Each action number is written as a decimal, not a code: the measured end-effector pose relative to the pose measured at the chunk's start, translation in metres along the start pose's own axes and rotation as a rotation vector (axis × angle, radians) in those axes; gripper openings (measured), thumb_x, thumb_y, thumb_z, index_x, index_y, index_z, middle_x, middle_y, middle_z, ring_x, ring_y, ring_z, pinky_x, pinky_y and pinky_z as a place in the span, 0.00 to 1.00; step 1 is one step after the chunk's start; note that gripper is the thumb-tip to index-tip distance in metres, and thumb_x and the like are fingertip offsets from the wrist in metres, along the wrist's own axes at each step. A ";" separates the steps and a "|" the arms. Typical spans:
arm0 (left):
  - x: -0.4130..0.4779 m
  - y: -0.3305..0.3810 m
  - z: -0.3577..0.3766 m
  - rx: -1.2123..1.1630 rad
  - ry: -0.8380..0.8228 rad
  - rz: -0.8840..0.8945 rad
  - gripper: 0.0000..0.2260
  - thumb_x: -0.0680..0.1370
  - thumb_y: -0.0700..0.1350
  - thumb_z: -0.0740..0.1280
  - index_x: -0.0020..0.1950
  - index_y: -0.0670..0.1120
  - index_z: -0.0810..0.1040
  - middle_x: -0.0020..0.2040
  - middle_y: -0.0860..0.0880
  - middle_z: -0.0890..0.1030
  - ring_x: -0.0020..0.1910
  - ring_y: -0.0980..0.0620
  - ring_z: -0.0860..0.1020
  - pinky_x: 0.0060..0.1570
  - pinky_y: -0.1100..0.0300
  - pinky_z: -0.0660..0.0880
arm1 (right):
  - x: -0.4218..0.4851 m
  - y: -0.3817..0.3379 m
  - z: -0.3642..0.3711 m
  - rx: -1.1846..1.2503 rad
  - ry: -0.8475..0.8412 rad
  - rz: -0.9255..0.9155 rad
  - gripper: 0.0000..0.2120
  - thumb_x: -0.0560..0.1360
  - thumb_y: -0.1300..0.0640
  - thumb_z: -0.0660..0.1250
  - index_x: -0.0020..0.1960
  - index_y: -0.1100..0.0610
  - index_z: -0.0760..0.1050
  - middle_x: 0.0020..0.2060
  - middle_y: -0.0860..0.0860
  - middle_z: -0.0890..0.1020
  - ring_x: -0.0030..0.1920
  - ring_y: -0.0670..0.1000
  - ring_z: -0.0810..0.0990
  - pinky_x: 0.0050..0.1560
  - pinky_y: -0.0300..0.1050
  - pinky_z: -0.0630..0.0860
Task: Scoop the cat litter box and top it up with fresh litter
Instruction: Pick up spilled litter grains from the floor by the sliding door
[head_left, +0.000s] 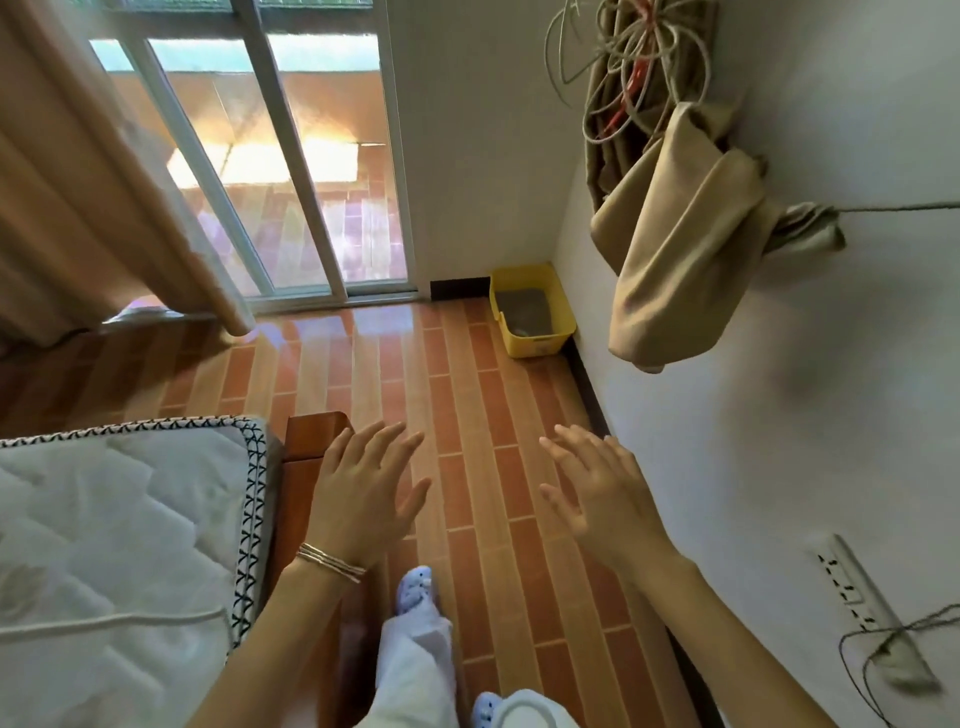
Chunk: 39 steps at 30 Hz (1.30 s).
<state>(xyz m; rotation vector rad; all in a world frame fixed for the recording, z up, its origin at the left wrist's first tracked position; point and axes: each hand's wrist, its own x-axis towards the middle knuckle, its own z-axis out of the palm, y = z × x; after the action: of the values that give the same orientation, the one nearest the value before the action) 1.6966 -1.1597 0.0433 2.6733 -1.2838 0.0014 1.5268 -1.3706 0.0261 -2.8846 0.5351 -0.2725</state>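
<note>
Both hands empty (fingers spread); yellow litter box in corner.

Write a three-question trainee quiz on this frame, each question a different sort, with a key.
1. True or false: the left hand grips a scoop.
2. Multiple choice: the yellow litter box sits A) in mid-floor; B) on the floor in the far corner, against the wall; C) on a shelf.
3. Fill in: the right hand, fingers spread, holds ___.

Key: 1 false, the hand is empty with straight fingers; 2 B; 3 nothing.
</note>
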 end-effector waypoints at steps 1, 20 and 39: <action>0.010 -0.007 0.003 0.005 -0.012 0.004 0.23 0.73 0.58 0.56 0.60 0.50 0.78 0.59 0.48 0.79 0.61 0.45 0.75 0.61 0.45 0.69 | 0.011 0.001 0.005 0.002 -0.015 0.006 0.23 0.76 0.43 0.60 0.69 0.47 0.65 0.69 0.48 0.69 0.70 0.49 0.64 0.70 0.50 0.56; 0.235 -0.156 -0.007 -0.004 -0.043 0.140 0.29 0.78 0.62 0.44 0.64 0.50 0.75 0.62 0.47 0.78 0.62 0.43 0.75 0.62 0.44 0.68 | 0.255 -0.011 0.022 0.002 0.124 0.123 0.25 0.75 0.48 0.64 0.70 0.50 0.64 0.69 0.50 0.69 0.68 0.51 0.67 0.66 0.49 0.63; 0.481 -0.189 0.011 0.036 -0.043 0.119 0.23 0.74 0.58 0.55 0.62 0.49 0.77 0.59 0.46 0.79 0.59 0.43 0.77 0.58 0.43 0.73 | 0.471 0.101 0.044 0.025 -0.042 0.099 0.23 0.76 0.46 0.56 0.69 0.52 0.67 0.68 0.51 0.71 0.69 0.51 0.67 0.67 0.49 0.58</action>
<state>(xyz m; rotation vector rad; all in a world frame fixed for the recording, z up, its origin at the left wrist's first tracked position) 2.1443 -1.4183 0.0396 2.6354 -1.4679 -0.0172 1.9345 -1.6309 0.0288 -2.8227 0.6604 -0.2015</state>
